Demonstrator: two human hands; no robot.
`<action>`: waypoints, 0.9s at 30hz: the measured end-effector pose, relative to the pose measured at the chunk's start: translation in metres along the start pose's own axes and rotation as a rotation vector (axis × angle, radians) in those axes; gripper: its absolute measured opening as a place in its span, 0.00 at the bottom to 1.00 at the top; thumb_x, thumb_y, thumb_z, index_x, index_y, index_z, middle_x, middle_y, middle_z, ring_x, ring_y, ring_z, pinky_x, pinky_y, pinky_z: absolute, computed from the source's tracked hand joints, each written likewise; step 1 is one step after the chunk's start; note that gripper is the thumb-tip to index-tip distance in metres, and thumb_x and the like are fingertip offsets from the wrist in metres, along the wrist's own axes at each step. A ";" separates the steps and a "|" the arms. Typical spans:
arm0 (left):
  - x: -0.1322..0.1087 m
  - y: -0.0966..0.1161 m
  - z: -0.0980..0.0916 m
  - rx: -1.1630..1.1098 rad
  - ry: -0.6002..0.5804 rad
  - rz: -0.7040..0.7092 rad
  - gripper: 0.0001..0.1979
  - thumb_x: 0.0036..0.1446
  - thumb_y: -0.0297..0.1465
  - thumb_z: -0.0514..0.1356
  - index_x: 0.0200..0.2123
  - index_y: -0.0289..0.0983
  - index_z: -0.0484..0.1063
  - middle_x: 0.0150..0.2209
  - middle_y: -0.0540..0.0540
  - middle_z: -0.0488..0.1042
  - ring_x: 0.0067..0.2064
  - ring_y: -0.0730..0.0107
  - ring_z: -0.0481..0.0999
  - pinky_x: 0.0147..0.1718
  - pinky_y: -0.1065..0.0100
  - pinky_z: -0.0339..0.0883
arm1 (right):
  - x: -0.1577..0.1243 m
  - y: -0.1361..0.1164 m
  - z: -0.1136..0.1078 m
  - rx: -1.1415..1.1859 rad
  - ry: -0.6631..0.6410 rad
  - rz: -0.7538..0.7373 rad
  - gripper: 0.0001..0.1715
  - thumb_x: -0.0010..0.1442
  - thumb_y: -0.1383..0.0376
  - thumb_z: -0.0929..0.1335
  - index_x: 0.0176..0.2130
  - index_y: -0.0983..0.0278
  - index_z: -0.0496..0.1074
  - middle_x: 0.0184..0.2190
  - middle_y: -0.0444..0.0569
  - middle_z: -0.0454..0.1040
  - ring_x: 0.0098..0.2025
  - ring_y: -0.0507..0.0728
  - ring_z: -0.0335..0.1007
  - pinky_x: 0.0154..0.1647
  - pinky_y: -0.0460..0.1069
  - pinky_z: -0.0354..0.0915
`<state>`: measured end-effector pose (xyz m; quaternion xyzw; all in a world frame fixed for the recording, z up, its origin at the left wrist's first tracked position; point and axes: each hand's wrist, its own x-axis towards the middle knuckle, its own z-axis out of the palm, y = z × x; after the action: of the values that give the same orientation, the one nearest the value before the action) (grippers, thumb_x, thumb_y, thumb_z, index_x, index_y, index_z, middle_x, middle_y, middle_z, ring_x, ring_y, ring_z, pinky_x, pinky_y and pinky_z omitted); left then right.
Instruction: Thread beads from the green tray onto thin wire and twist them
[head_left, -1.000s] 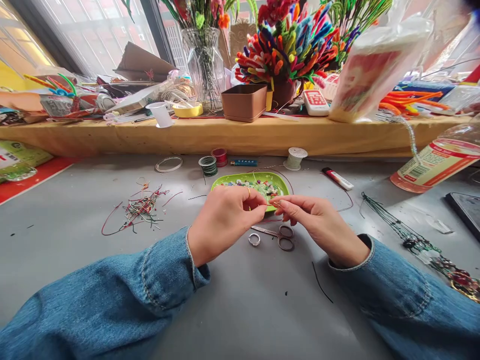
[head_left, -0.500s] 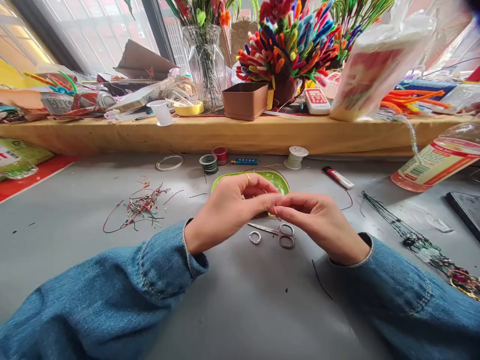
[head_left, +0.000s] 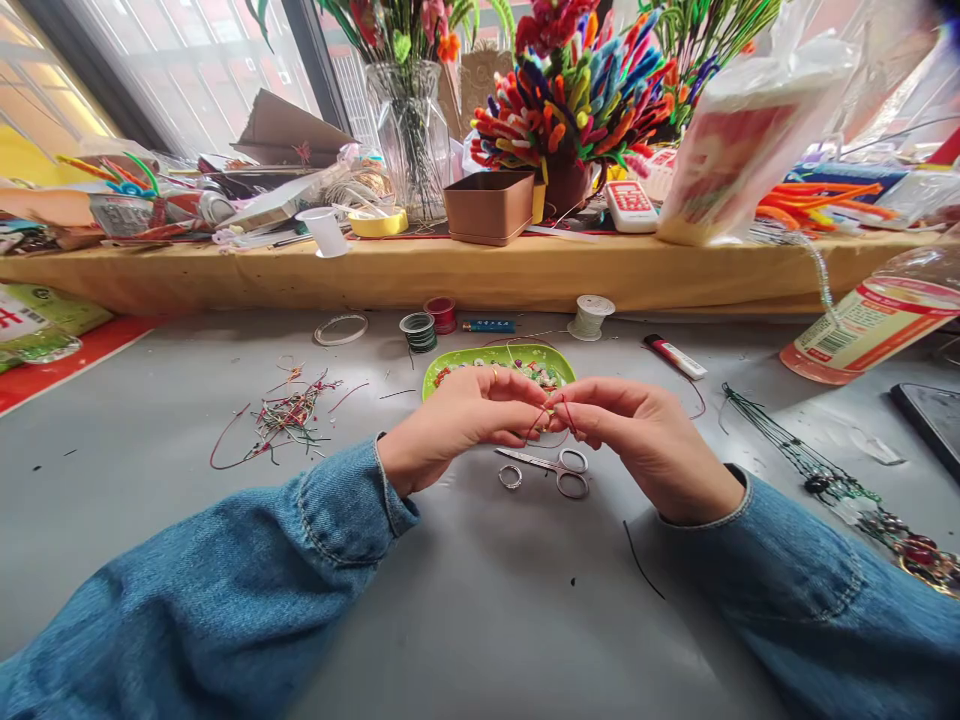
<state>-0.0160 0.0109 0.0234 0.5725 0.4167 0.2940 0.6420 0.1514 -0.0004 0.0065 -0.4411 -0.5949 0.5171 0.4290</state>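
My left hand (head_left: 476,408) and my right hand (head_left: 637,425) meet at the fingertips above the grey table. Between them runs a thin red cord (head_left: 568,412), pinched by both hands and forming a small loop; its finer parts are hidden by the fingers. Behind the hands lies a green tray (head_left: 457,357) with small coloured beads, its front partly covered. Scissors (head_left: 559,466) rest just below the fingers, and a silver ring (head_left: 510,477) lies to their left.
A heap of cord scraps (head_left: 296,415) lies left. Along the back are a green spool (head_left: 418,332), a red spool (head_left: 441,314) and a white spool (head_left: 591,317). To the right are a lighter (head_left: 675,357), a beaded cord bundle (head_left: 832,485) and a bottle (head_left: 862,325).
My left hand has lowered slightly and turned, with its fingers now flatter. The red cord has come into sight between the hands, and more of the bead tray shows.
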 end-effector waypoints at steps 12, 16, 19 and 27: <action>0.000 -0.001 0.000 -0.023 0.015 -0.029 0.08 0.42 0.29 0.59 0.30 0.34 0.69 0.28 0.48 0.70 0.30 0.75 0.70 0.29 0.73 0.65 | 0.001 0.002 -0.002 0.146 0.013 0.005 0.08 0.47 0.61 0.68 0.28 0.64 0.70 0.22 0.41 0.63 0.23 0.47 0.54 0.23 0.44 0.53; -0.001 -0.002 0.001 -0.075 -0.006 -0.038 0.07 0.44 0.28 0.56 0.31 0.35 0.69 0.27 0.48 0.71 0.28 0.76 0.70 0.26 0.74 0.65 | 0.001 0.002 -0.003 0.258 0.032 0.017 0.08 0.47 0.61 0.68 0.28 0.63 0.69 0.20 0.40 0.61 0.23 0.47 0.54 0.22 0.44 0.54; -0.001 -0.002 0.003 -0.084 -0.010 -0.020 0.07 0.44 0.26 0.55 0.30 0.35 0.69 0.24 0.49 0.70 0.26 0.77 0.69 0.26 0.74 0.65 | 0.001 0.001 -0.002 0.311 0.014 0.030 0.07 0.48 0.62 0.67 0.29 0.63 0.69 0.23 0.41 0.64 0.23 0.46 0.56 0.23 0.43 0.55; -0.002 -0.002 0.007 0.027 0.049 0.035 0.04 0.43 0.25 0.54 0.23 0.33 0.69 0.23 0.50 0.67 0.27 0.78 0.67 0.27 0.75 0.64 | -0.002 -0.002 0.001 0.343 -0.083 0.004 0.05 0.53 0.63 0.65 0.30 0.63 0.67 0.29 0.43 0.70 0.29 0.48 0.65 0.27 0.43 0.60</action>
<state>-0.0115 0.0056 0.0222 0.5810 0.4263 0.3135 0.6185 0.1510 -0.0031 0.0086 -0.3409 -0.5142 0.6299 0.4718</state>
